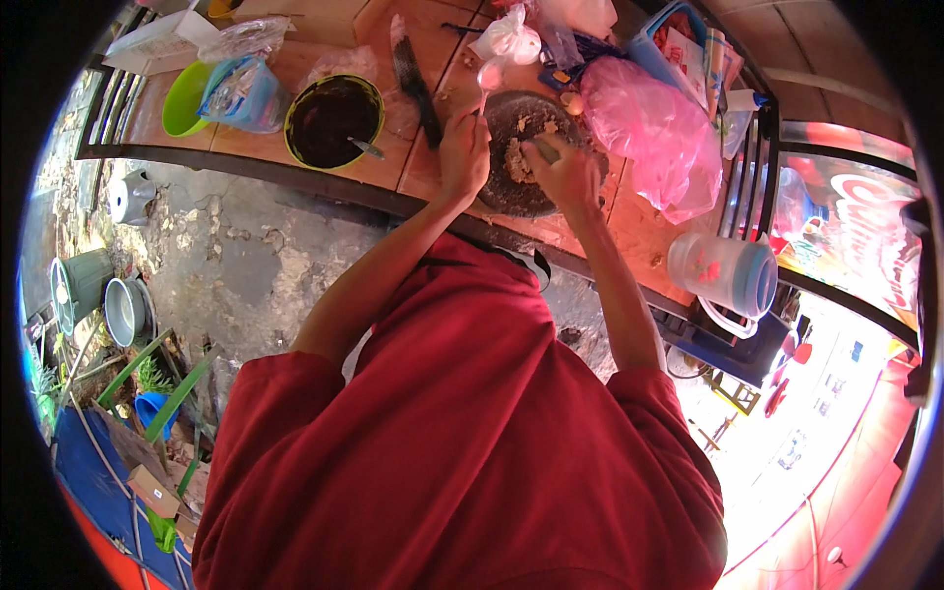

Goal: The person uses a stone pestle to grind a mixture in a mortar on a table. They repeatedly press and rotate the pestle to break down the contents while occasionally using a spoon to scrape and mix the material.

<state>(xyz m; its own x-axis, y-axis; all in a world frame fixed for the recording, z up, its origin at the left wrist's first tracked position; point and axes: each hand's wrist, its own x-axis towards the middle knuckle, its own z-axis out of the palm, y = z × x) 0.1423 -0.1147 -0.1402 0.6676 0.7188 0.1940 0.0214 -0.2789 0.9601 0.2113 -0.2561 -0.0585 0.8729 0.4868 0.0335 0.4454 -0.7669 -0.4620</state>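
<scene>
A dark stone mortar (509,199) sits near the front edge of the tiled table, with coarse brown paste (518,164) in it. My right hand (571,177) reaches into the mortar, its fingers around what looks like a short stone pestle (546,150) pressed to the paste. At the mortar's left rim, my left hand (464,158) grips a spoon (489,77) by the handle, its bowl pointing away from me. A large knife (414,77) with a dark, stained blade lies just left of that hand. Farther left stands a green-rimmed bowl (324,122) of dark paste with a metal spoon (366,148) in it.
A pink plastic bag (649,133) bulges right of the mortar, and a knotted white bag (510,38) lies behind it. A lidded pitcher (719,273) stands at the right corner. A blue basket (658,51), a lime bowl (183,103) and a blue container (243,99) stand farther off.
</scene>
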